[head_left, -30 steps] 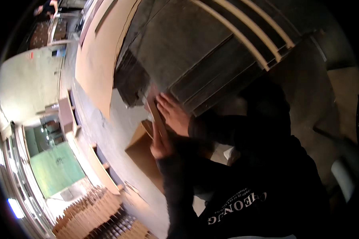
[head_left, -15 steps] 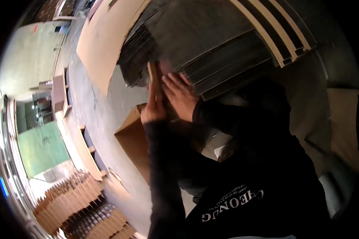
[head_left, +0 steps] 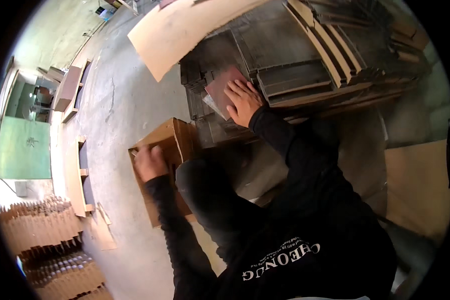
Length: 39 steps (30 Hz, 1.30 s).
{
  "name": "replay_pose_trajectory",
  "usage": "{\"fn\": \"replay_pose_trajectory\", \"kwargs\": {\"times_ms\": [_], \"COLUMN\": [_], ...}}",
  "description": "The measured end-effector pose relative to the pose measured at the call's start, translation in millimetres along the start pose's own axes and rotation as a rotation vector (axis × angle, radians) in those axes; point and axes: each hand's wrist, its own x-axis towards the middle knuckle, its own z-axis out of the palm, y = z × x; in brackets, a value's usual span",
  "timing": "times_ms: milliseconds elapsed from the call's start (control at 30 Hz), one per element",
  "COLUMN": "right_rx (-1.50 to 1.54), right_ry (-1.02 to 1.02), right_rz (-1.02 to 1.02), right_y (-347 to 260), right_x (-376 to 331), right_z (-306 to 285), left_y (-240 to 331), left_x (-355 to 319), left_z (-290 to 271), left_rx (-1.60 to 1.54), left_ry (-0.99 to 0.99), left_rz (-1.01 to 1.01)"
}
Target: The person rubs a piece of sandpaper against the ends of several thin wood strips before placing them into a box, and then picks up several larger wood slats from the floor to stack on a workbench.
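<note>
- The right hand (head_left: 242,100) lay flat on a reddish-brown sheet (head_left: 224,86) atop the grey stacked panels (head_left: 285,60).
- The left hand (head_left: 149,162) gripped the edge of an open cardboard box (head_left: 167,137) on the concrete floor (head_left: 115,100).

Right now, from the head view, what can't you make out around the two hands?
- Inside of the brown box: hidden by its own wall and the left hand.
- What lies under the reddish sheet: covered by it and the right hand.
- Right hand's palm side: faces down, so the grip is unclear.
- Grey stack: its lower layers are in shadow.
- Far-left stacked cardboard: bent and cut by the fisheye rim.
</note>
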Motion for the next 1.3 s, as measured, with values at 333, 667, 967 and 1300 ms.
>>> {"fn": "replay_pose_trajectory", "kwargs": {"times_ms": [333,667,967,1300], "right_rx": [-0.204,-0.239,-0.208,-0.227], "right_ry": [-0.132,-0.223,-0.260,-0.334], "right_rz": [-0.069,-0.061,-0.070,-0.026], "right_y": [-19,-19,-39,-40], "right_x": [15,11,24,25], "right_z": [-11,-17,-16,-16], "left_y": [157,132,32,62], "left_x": [11,7,101,119], "left_z": [122,126,173,208], "left_rx": [-0.664,-0.838,-0.916,-1.099], "left_ry": [-0.240,-0.311,0.132,-0.207], "left_rz": [-0.310,-0.173,-0.624,-0.403]}}
